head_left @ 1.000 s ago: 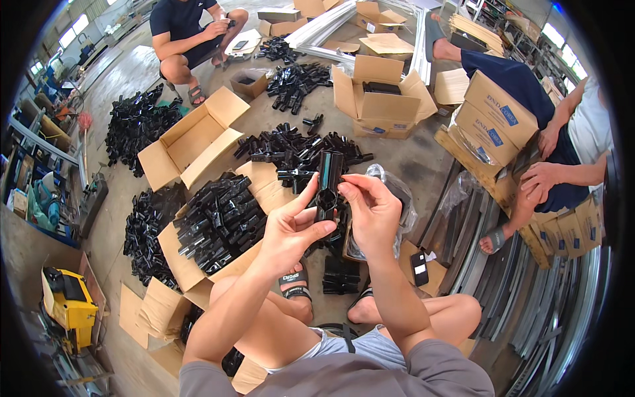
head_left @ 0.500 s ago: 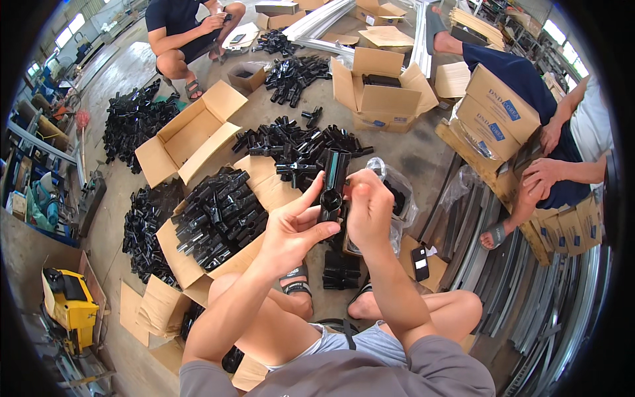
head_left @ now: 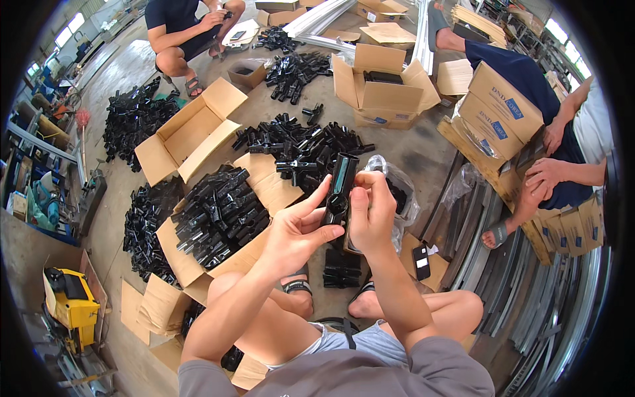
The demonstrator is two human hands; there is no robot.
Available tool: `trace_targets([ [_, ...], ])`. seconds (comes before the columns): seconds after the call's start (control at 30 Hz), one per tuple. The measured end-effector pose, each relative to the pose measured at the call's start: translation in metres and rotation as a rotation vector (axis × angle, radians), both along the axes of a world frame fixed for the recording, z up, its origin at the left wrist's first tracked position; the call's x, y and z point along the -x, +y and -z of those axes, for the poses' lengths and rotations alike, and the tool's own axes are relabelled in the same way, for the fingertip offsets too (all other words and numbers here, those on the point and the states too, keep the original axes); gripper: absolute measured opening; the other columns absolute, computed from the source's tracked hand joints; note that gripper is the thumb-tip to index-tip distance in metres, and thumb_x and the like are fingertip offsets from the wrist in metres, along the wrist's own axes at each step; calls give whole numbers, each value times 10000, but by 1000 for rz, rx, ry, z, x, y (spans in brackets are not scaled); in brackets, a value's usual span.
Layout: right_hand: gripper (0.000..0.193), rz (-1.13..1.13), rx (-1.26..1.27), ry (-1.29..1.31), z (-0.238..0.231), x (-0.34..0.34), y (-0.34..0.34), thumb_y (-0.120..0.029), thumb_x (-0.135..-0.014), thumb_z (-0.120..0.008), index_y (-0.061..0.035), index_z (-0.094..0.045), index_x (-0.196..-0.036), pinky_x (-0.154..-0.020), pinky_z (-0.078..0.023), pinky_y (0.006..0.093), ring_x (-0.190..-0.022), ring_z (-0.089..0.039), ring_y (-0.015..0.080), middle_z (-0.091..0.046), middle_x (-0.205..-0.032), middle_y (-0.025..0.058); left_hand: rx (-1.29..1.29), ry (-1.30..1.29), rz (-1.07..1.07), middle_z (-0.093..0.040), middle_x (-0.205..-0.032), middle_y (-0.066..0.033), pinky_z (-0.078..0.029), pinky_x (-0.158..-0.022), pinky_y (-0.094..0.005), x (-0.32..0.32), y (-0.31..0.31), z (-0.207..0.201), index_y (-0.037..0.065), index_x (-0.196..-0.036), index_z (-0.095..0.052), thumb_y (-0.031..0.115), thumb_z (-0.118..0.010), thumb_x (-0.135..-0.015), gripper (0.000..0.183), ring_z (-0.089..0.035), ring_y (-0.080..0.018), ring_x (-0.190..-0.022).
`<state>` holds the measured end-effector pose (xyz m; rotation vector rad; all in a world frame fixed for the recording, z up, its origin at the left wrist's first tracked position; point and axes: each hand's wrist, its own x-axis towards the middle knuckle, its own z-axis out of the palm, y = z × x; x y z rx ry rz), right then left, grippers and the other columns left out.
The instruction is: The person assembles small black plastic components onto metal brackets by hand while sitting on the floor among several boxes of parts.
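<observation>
A glossy black pipe connector (head_left: 343, 173) stands tilted upright in front of me, its round socket facing toward me. My left hand (head_left: 297, 231) grips it from the left, thumb low and fingers along its side. My right hand (head_left: 372, 210) is closed against its right side, thumb and curled fingers pressed to it; whether a small part sits between them is hidden. Beneath my hands, between my feet, lie more black connectors (head_left: 341, 267). Just beyond is a loose pile of black connectors (head_left: 301, 142), and a clear plastic bag (head_left: 409, 198) is right of my right hand.
At left an open carton (head_left: 188, 248) is filled with stacked connectors; another open carton (head_left: 188, 142) lies behind it. A phone (head_left: 421, 262) rests on cardboard at right, near long metal profiles (head_left: 522, 291). One person (head_left: 182, 33) squats far left; another (head_left: 569, 126) sits at right beside cartons.
The connector has come slightly lower and tilted to the right. My right hand has turned, so its thumb now shows along the connector's side. My left hand keeps its grip.
</observation>
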<state>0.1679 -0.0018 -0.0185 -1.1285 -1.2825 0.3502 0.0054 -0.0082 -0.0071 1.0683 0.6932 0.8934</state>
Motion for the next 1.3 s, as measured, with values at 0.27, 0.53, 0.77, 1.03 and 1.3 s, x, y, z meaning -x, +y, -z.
trace_targets([
  [0.27,580,-23,60,68,36,-14,2,-374,-1127,-423,-21,-488,-671,-516,-365,366,-513,-487,196,-480,-573,73,12,24,23,-689,-1270,-32,-501,-989,-238,-4,-1,4,87,-1623,-366,-152,-722,-889,850,-587,-43,-1075],
  [0.53,504,585,750,-158,224,-183,59,-427,-1074,-503,-33,-714,-842,-735,-526,485,-807,-719,382,-736,-806,179,-414,1068,-11,-681,-781,-175,-521,-655,-354,10,6,-13,321,-1555,-499,25,-848,-780,900,-641,-182,-648],
  [0.77,180,273,1218,-793,322,-268,79,-130,-889,-680,-58,-778,-1022,-916,-566,506,-1069,-710,424,-745,-1102,231,-707,1123,33,-655,-690,-177,-491,-590,-467,-6,7,21,301,-1603,-408,125,-870,-759,979,-656,-372,-622],
  [1.03,239,167,1212,-1180,385,-260,108,-96,-947,-577,-49,-807,-986,-842,-622,484,-1008,-755,378,-766,-1082,204,-650,1150,201,-633,-646,-171,-475,-569,-487,-28,19,24,225,-1648,-307,102,-814,-810,987,-661,-360,-609],
  [1.3,246,183,1194,-1088,395,-265,109,-87,-961,-564,-38,-799,-1017,-875,-613,489,-1021,-748,384,-760,-1093,209,-651,1162,208,-623,-640,-186,-480,-580,-504,-31,26,30,228,-1657,-277,118,-817,-814,1007,-656,-376,-604],
])
